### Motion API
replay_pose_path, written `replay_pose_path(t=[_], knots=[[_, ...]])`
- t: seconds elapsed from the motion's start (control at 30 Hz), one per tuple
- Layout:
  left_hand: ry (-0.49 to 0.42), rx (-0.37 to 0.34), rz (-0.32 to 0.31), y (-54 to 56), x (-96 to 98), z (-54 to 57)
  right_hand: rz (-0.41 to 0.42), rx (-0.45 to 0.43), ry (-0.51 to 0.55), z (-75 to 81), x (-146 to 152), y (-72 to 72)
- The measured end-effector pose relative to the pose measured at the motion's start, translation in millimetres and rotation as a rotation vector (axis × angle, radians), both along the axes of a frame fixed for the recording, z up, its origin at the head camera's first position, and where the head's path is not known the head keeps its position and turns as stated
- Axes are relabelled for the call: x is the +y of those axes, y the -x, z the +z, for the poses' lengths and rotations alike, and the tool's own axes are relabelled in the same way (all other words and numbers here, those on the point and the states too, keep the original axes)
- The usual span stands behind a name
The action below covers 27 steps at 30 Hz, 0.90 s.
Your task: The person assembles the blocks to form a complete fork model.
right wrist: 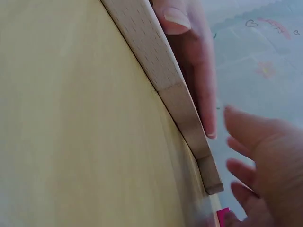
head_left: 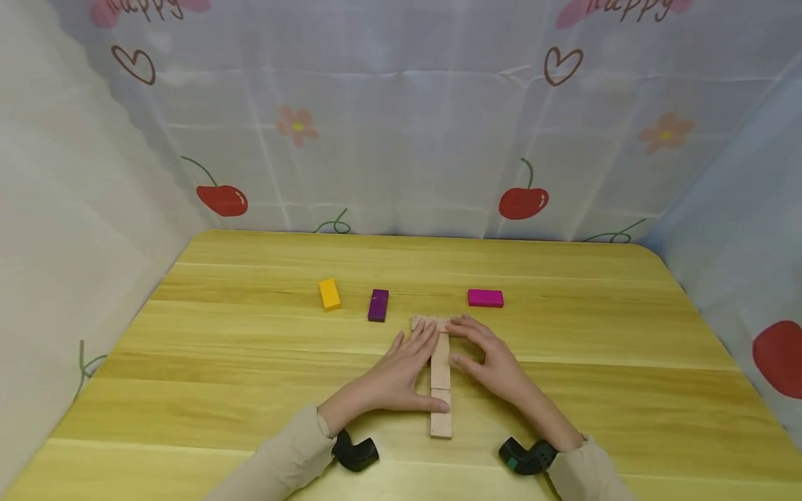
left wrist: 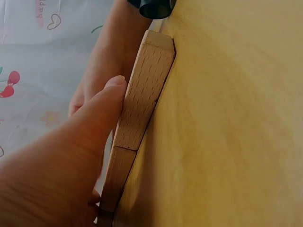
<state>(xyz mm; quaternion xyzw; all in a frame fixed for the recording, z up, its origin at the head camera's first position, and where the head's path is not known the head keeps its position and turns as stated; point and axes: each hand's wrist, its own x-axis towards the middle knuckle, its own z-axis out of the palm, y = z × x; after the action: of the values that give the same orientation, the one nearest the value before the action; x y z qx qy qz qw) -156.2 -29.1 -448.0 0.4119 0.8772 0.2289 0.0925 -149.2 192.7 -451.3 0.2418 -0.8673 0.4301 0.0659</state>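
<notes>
Plain wooden blocks lie flat on the table in a T. Two of them, a near block [head_left: 441, 424] and a middle block [head_left: 441, 369], touch end to end as the stem; a crosspiece [head_left: 442, 323] sits at the far end, partly covered by fingers. My left hand [head_left: 401, 383] lies over the stem from the left, its fingers fairly straight toward the crosspiece and its thumb [left wrist: 115, 87] on the near block. To the right of the stem is my right hand [head_left: 498, 365], fingers loosely bent near the crosspiece; the right wrist view shows it holding nothing.
Beyond the T lie a yellow block [head_left: 329, 295], a purple block [head_left: 378, 305] and a magenta block [head_left: 485, 298] on the wooden table [head_left: 219, 362]. A printed curtain [head_left: 401, 153] hangs behind. Black devices [head_left: 355, 452] are worn at both wrists.
</notes>
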Motion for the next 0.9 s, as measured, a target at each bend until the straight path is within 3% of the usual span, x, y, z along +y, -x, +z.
replay_pose_path(t=[0.17,0.33,0.5,0.6,0.9], knots=[[0.0,0.003,0.008,-0.6,-0.3,0.4,-0.277,0.01,0.085,11.3,4.8,12.7],[-0.001,-0.002,0.01,-0.8,-0.7,-0.3,-0.471,-0.097,0.11,18.5,8.9,31.0],[-0.008,-0.009,0.006,-1.0,-0.3,-0.9,-0.538,-0.244,0.077,18.8,7.4,45.4],[-0.009,-0.006,0.007,-0.9,-0.3,-1.7,-0.551,-0.281,0.055,17.0,4.3,51.0],[-0.013,0.017,0.005,0.1,-1.4,-2.0,-0.608,-0.172,-0.142,5.7,-6.5,62.0]])
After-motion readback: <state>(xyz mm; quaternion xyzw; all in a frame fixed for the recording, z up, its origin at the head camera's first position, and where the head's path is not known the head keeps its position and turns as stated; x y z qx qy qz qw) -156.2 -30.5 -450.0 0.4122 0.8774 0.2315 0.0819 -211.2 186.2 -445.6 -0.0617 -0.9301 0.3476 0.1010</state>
